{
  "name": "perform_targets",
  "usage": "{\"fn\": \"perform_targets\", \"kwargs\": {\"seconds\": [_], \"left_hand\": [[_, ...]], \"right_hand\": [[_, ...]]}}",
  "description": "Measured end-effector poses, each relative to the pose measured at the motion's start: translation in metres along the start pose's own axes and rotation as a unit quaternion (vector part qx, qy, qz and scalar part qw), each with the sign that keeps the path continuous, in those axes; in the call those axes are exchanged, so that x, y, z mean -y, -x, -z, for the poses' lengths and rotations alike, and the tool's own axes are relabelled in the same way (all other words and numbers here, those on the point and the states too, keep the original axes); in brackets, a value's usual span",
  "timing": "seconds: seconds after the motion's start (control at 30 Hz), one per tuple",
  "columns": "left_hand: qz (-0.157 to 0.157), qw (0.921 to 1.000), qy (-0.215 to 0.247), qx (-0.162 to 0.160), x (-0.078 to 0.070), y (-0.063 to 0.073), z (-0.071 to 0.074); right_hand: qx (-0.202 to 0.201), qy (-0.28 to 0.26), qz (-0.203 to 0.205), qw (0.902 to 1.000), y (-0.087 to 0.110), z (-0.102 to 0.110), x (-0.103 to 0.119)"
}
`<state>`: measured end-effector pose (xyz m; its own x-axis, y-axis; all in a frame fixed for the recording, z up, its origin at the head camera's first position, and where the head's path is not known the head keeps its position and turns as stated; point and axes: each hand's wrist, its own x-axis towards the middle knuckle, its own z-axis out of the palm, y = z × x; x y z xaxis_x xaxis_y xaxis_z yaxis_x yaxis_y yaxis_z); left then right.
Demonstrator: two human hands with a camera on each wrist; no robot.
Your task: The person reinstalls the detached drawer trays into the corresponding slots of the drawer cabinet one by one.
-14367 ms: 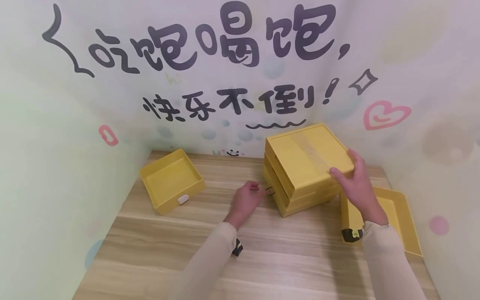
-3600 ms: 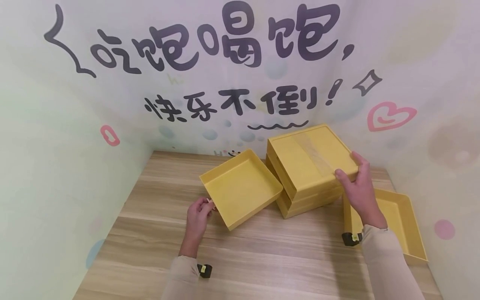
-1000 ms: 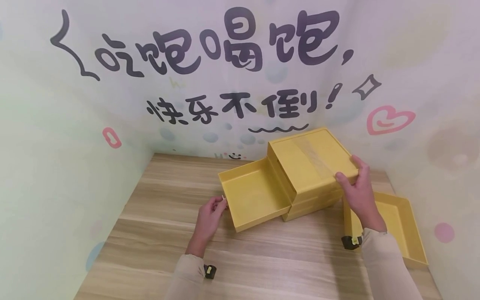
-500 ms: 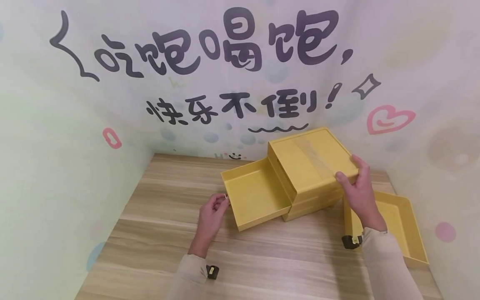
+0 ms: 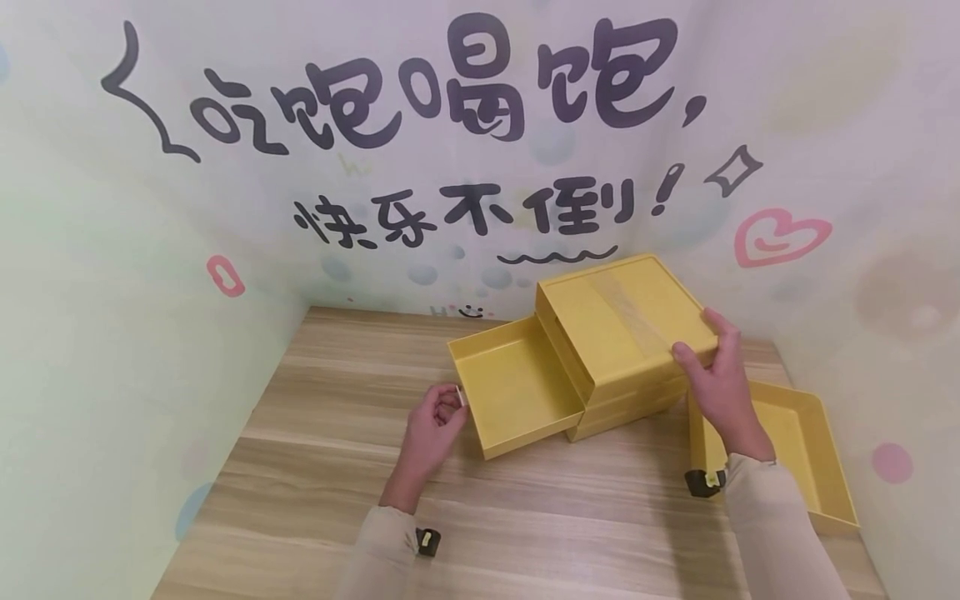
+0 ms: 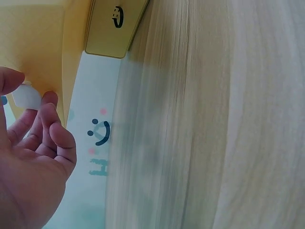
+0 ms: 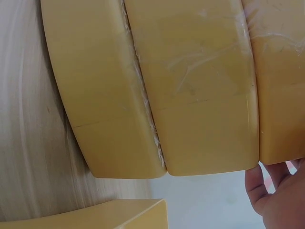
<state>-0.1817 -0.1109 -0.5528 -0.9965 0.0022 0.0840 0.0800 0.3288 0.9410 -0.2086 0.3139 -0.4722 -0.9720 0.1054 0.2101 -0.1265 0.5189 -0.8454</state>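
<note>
Wooden table (image 5: 315, 500), bearing one yellow cabinet (image 5: 596, 333) in three stacked tiers.
We list the cabinet as set at an angle, a tape strip (image 5: 628, 310) across its top; a projecting drawer (image 5: 517, 379) standing partly out of its left-facing side; a loose drawer (image 5: 795, 446) to its right. We record the right hand (image 5: 720, 385) gripping the cabinet's right-hand top corner, thumb spread from the fingers; the left hand (image 5: 430, 433), thumb and fingertips drawn close, pinching; and, between these, the projecting drawer's white handle (image 6: 27, 97).
</note>
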Motion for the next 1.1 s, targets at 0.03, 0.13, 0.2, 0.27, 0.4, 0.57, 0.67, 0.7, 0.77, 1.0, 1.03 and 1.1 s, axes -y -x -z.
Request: {"fn": "perform_targets", "kwargs": {"seconds": [0.03,0.13,0.2,0.27,0.4,0.57,0.67,0.7,0.77,1.0,1.03,1.1], "left_hand": [[-0.001,1.0,-0.001,0.0,0.0,0.0,-0.001],[-0.006,1.0,-0.001,0.0,-0.002,0.0,-0.003],[-0.007,1.0,0.001,0.001,-0.002,0.0,-0.005],[-0.003,1.0,0.004,0.002,-0.002,-0.001,-0.007],[0.004,1.0,0.007,0.003,-0.002,-0.001,-0.013],[0.005,1.0,0.007,0.001,-0.003,-0.001,-0.019],[0.001,1.0,0.002,-0.002,-0.004,-0.002,-0.022],[-0.001,1.0,0.0,-0.003,-0.004,-0.002,-0.023],[0.0,1.0,0.0,-0.004,-0.005,-0.002,-0.024],[0.01,0.9999,0.002,-0.002,-0.007,-0.003,-0.03],[0.011,0.9999,0.003,-0.001,-0.007,-0.003,-0.031],[0.009,0.9999,0.006,-0.001,-0.008,-0.004,-0.032]], "right_hand": [[0.0,-0.003,0.0,1.0,0.0,0.0,0.0],[-0.002,-0.007,-0.001,1.0,-0.001,0.0,0.001],[-0.002,-0.008,-0.001,1.0,-0.001,0.0,0.0],[-0.001,-0.008,0.0,1.0,-0.002,0.0,0.0],[-0.001,-0.008,0.004,1.0,-0.002,-0.001,-0.001],[0.0,-0.013,0.007,0.9999,-0.001,-0.001,-0.001],[0.001,-0.016,0.004,0.9999,-0.001,0.0,-0.001],[0.0,-0.018,0.004,0.9998,-0.001,-0.001,-0.001],[-0.002,-0.016,0.002,0.9999,0.0,-0.001,-0.002],[-0.008,-0.026,0.013,0.9995,-0.001,-0.001,-0.001],[-0.009,-0.024,0.012,0.9996,-0.001,-0.001,-0.001],[-0.01,-0.019,0.008,0.9997,-0.001,-0.001,-0.001]]}}
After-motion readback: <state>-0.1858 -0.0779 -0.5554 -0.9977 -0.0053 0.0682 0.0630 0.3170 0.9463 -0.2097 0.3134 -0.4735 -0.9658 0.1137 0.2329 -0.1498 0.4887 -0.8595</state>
